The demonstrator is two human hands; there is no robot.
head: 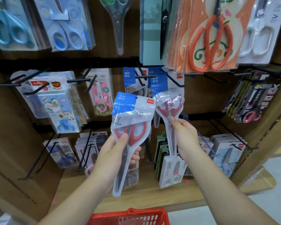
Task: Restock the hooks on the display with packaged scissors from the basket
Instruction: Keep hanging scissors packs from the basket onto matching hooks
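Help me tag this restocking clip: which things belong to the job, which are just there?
Job: left hand, gripping a red scissors pack; right hand, pinching a second pack; black hook; red basket.
Just there: orange scissors, blue scissors, pink pack.

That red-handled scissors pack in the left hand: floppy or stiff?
Probably stiff lengthwise: the scissors pack stands upright though the left hand grips only its middle. The glossy, wrinkled plastic looks slippery, and its top edge may flex.

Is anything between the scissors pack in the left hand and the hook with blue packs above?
Nothing visible. The left hand holds the pack below the hook; the second pack, in the right hand, hangs beside, not between.
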